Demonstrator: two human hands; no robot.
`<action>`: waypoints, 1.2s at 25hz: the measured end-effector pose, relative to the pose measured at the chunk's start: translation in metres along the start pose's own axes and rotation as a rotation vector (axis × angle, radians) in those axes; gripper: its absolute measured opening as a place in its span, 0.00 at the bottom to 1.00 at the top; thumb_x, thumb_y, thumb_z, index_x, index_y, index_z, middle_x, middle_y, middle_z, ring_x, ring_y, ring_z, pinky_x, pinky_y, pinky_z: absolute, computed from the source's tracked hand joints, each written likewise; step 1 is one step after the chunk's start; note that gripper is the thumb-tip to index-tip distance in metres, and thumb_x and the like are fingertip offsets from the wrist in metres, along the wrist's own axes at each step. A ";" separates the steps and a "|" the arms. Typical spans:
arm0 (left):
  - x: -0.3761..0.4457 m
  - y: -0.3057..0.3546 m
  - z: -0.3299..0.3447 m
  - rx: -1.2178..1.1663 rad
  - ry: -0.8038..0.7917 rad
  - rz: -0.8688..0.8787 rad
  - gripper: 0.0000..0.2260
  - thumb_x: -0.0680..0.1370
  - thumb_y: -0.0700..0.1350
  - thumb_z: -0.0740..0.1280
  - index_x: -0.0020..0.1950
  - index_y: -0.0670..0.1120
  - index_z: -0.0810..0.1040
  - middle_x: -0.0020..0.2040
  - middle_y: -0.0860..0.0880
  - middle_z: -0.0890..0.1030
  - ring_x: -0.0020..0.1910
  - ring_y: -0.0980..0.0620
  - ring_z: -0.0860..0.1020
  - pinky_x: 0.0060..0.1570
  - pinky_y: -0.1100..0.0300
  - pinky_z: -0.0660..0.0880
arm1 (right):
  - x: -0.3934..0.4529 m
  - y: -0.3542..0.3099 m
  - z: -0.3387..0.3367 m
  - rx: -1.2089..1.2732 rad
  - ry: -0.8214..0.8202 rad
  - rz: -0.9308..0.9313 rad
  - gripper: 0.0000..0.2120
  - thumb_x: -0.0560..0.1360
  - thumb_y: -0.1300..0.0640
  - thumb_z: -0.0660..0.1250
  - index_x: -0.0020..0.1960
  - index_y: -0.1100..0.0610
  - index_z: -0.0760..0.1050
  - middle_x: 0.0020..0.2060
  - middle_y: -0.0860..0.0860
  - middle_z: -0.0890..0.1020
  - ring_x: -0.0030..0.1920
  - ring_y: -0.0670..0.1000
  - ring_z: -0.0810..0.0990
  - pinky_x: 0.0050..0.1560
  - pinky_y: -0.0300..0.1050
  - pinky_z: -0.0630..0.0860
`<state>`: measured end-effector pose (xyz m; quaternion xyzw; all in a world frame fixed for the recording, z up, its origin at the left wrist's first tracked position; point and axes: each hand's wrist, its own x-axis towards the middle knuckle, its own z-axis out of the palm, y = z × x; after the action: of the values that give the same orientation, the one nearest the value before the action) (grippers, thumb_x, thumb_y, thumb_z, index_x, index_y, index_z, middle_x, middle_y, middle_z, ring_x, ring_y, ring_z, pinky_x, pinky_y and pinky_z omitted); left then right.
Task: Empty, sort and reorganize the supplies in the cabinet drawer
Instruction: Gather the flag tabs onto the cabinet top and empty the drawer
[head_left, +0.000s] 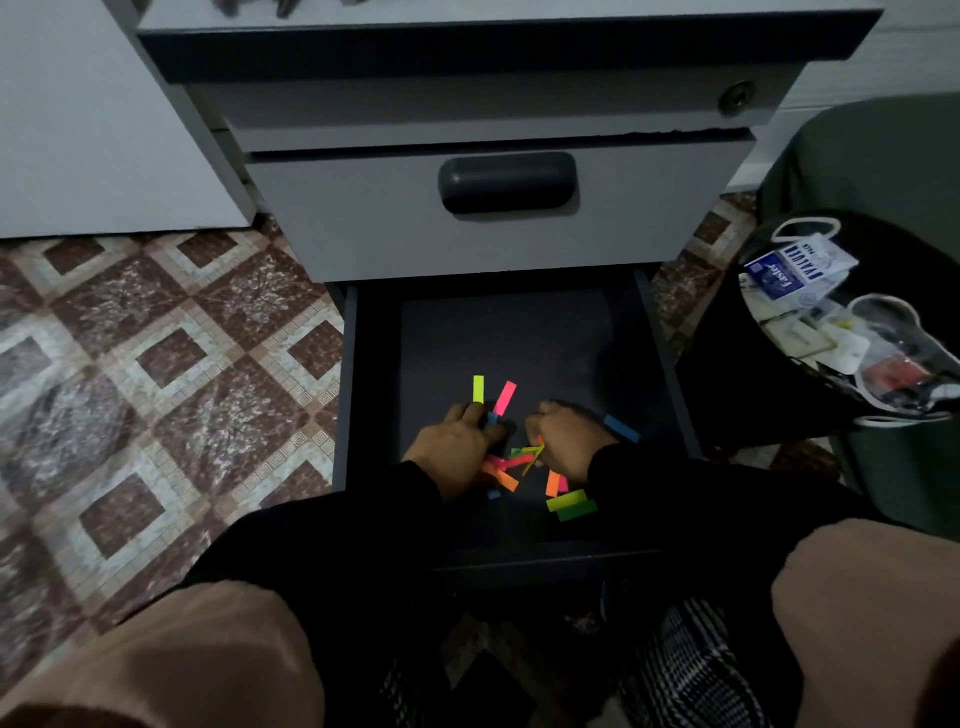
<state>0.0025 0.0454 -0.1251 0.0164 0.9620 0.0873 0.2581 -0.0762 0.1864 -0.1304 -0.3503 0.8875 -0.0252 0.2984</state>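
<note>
sticky flags (571, 505): light, flimsy, flat in drawer (670, 364) | lift by edges | left hand (457, 444) pinches blue flag (492, 418) | right hand (566, 441) grips several

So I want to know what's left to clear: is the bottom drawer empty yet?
Not empty. The open drawer holds scattered coloured sticky tabs; the left hand and right hand are among them.

Sticky flags (511, 460) partly hidden under hands.
</note>
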 end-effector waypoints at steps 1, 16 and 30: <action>0.002 0.001 0.002 0.000 0.006 -0.006 0.29 0.76 0.53 0.66 0.74 0.56 0.59 0.71 0.47 0.61 0.71 0.46 0.61 0.59 0.50 0.71 | 0.001 0.000 0.000 0.007 -0.005 -0.007 0.09 0.73 0.60 0.68 0.53 0.59 0.74 0.56 0.55 0.73 0.54 0.55 0.75 0.48 0.41 0.65; 0.019 0.002 0.007 -0.250 -0.115 -0.176 0.25 0.76 0.48 0.68 0.70 0.44 0.65 0.64 0.43 0.75 0.62 0.44 0.74 0.61 0.55 0.70 | -0.013 0.030 -0.026 0.645 0.073 0.212 0.15 0.71 0.71 0.67 0.35 0.56 0.66 0.29 0.54 0.73 0.22 0.48 0.75 0.19 0.36 0.72; -0.065 0.007 -0.131 -1.393 0.257 -0.315 0.11 0.72 0.29 0.69 0.35 0.39 0.71 0.26 0.46 0.77 0.20 0.55 0.77 0.23 0.65 0.77 | -0.097 0.001 -0.142 1.053 0.286 0.160 0.14 0.71 0.74 0.67 0.36 0.59 0.66 0.35 0.56 0.73 0.32 0.52 0.76 0.22 0.38 0.76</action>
<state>-0.0066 0.0261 0.0200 -0.3012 0.6969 0.6427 0.1030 -0.0987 0.2252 0.0358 -0.0783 0.8104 -0.4903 0.3109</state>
